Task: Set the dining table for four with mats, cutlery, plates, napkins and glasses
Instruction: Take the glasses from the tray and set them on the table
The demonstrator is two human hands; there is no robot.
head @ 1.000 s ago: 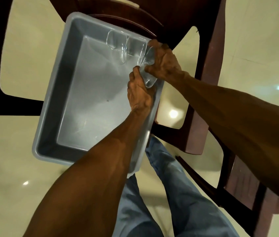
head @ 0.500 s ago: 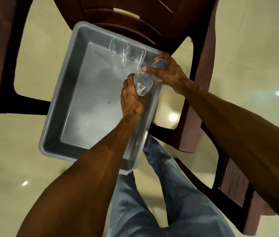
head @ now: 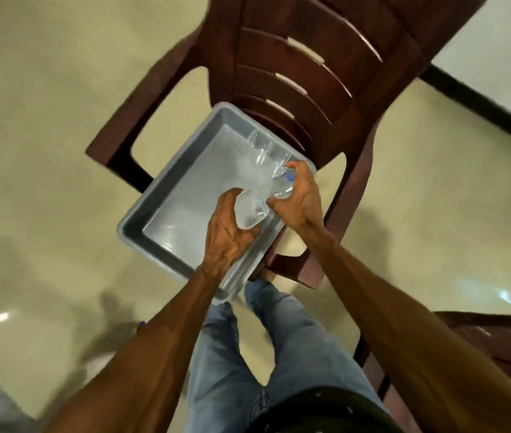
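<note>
A grey plastic tub (head: 169, 195) rests on the seat of a dark brown plastic chair (head: 295, 73). My left hand (head: 226, 232) grips a clear glass (head: 249, 212) above the tub's near right part. My right hand (head: 299, 195) grips a second clear glass (head: 282, 187) with a blue mark over the tub's right rim. Two more clear glasses (head: 263, 150) lie in the tub's far corner, close to my right hand.
Glossy cream floor tiles (head: 44, 120) surround the chair. A second dark brown chair (head: 498, 342) stands at the right. My legs in blue jeans (head: 248, 354) are directly below the tub. A dark skirting line (head: 482, 101) runs along the top right.
Both hands have lifted with their glasses, up and away from the tub's far corner. The view has pulled back, so the tub and chair look smaller.
</note>
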